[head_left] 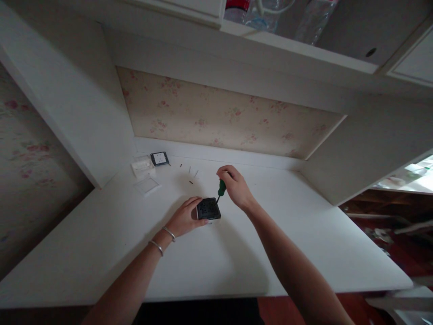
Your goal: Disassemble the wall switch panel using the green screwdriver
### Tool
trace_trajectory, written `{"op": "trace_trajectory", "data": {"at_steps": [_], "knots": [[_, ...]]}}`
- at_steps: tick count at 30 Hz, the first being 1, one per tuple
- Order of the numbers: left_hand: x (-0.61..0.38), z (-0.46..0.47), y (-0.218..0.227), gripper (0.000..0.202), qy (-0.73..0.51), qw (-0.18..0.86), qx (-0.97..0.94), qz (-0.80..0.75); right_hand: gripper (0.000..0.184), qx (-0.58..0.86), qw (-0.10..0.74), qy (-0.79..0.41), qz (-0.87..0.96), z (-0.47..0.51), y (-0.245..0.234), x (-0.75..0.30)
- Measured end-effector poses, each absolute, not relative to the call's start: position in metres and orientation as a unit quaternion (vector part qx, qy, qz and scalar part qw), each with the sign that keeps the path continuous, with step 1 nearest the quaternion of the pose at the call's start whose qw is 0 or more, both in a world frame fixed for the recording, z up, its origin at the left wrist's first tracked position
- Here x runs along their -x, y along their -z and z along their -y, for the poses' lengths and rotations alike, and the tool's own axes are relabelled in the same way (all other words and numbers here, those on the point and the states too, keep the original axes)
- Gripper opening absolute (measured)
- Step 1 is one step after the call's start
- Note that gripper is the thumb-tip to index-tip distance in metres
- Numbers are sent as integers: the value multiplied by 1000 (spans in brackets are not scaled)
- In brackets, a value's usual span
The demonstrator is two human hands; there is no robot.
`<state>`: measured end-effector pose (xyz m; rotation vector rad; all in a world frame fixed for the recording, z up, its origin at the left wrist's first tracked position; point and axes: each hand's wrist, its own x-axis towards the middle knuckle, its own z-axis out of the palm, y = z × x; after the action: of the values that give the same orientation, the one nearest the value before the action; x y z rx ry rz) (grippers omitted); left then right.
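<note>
My left hand (186, 216) grips a small black-backed socket unit (208, 209) by its left side, thumb along the near edge and fingers along the far one. The unit rests on the white desk. Closed around the green handle of a screwdriver (222, 187) is my right hand (235, 186). The screwdriver's shaft points down, its tip at the unit's upper right part; whether it sits in a screw is too small to tell. Farther left lies a second socket (159, 158) with a white face and dark frame.
Beside that socket are a white box-like part (143, 166) and a flat white frame (148, 185). Several small screws or pins (191, 182) lie on the white desk (287, 234). Side panels bound it left and right, and an overhead shelf (301, 47) holds plastic bottles.
</note>
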<state>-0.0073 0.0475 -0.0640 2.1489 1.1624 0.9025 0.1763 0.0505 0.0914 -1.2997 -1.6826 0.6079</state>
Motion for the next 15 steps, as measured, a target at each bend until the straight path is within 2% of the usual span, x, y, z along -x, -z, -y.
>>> {"op": "trace_trajectory", "data": {"at_steps": [3, 6, 9, 12, 15], "knots": [[7, -47, 63, 70, -330, 267, -793, -437, 35, 630, 220, -60, 742, -48, -117, -178], [8, -47, 63, 70, -324, 273, -791, -442, 42, 653, 57, 3, 755, -49, -139, -184], [9, -48, 63, 69, -321, 278, -791, -441, 34, 594, -37, -29, 803, -56, -156, -192], [9, -47, 64, 69, -325, 276, -792, -438, 42, 555, -108, -69, 822, -62, -166, -196], [9, -46, 64, 69, -328, 275, -789, -440, 45, 564, -123, -30, 816, -62, -167, -191]]}}
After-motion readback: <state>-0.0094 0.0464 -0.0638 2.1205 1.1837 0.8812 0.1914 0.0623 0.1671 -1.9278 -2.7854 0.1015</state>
